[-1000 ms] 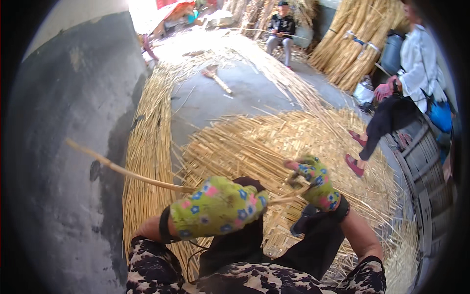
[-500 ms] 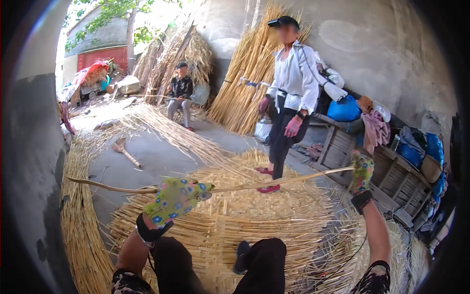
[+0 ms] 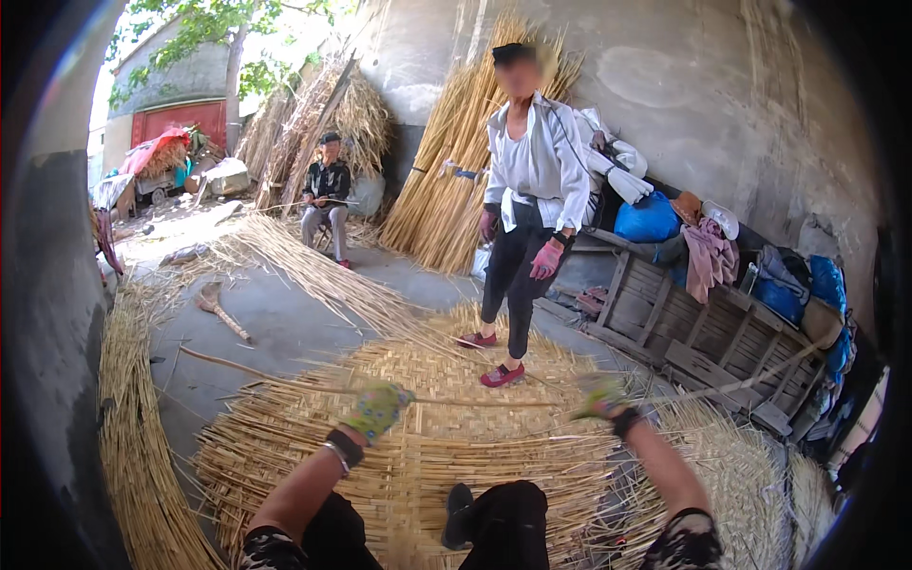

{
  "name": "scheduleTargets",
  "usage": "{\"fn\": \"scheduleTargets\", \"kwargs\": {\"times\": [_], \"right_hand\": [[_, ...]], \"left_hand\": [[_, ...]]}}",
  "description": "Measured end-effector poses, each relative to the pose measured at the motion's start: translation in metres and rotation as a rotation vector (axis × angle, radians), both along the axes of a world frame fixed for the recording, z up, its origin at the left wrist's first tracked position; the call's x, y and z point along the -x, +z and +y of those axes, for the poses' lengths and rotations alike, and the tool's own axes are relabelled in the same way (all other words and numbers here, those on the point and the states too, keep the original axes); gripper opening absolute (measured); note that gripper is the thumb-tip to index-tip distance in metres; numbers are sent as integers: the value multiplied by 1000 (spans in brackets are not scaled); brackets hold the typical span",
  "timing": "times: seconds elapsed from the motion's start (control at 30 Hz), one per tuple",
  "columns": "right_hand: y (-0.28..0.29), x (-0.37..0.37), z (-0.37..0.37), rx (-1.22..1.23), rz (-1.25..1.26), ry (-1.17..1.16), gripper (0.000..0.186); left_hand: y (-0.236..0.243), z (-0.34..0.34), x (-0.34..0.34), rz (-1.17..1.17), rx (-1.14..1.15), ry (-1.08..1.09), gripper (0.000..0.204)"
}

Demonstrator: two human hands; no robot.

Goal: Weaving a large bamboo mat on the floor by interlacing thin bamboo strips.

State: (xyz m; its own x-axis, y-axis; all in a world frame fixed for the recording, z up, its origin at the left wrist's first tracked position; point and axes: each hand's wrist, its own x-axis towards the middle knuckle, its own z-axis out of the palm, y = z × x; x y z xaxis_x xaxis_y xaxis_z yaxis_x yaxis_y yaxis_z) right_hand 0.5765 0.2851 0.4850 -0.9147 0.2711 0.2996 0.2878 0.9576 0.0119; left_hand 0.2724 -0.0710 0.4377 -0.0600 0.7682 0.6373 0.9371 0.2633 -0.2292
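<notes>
My left hand (image 3: pixel 378 410), in a green floral glove, is closed on a long pale reed strip (image 3: pixel 484 403) stretched crosswise above a partly woven mat (image 3: pixel 418 370). My right hand (image 3: pixel 598 399), in a matching glove, is at the strip's line further right; motion blur hides whether its fingers grip it. The strip continues up toward the right. Loose reeds stick out around the mat below both hands, and my dark-clad knees and one shoe are over it.
A standing person (image 3: pixel 534 166) in a white shirt is on the mat's far edge. Behind, a seated person (image 3: pixel 328 190) holds a strip near reed bundles (image 3: pixel 437 214). A brush-like tool (image 3: pixel 217 306), loose reeds (image 3: pixel 133 399), a wooden frame (image 3: pixel 703 351) with bags and a wall surround the work.
The view has lifted. The seated-looking person on the right now stands on the mat. My right hand has moved down and inward along the strip since half a second ago.
</notes>
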Motion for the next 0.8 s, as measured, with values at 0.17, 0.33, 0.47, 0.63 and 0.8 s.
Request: {"fn": "scheduleTargets", "kwargs": {"times": [0.17, 0.33, 0.47, 0.63, 0.8], "right_hand": [[-45, 171, -157, 967, -170, 419, 37], [-105, 216, -182, 1260, -202, 221, 27], [-133, 214, -166, 1028, 46, 49, 33], [-119, 224, -179, 1215, 71, 80, 31], [-124, 233, -185, 1794, 97, 162, 27]], "left_hand": [[-25, 35, -24, -123, 69, -70, 7], [-37, 12, 1, -8, -164, -4, 20], [-37, 7, 0, -808, 34, 300, 24], [-62, 1, 17, -1954, -448, -41, 20], [-69, 5, 27, -2073, -695, -294, 22]]}}
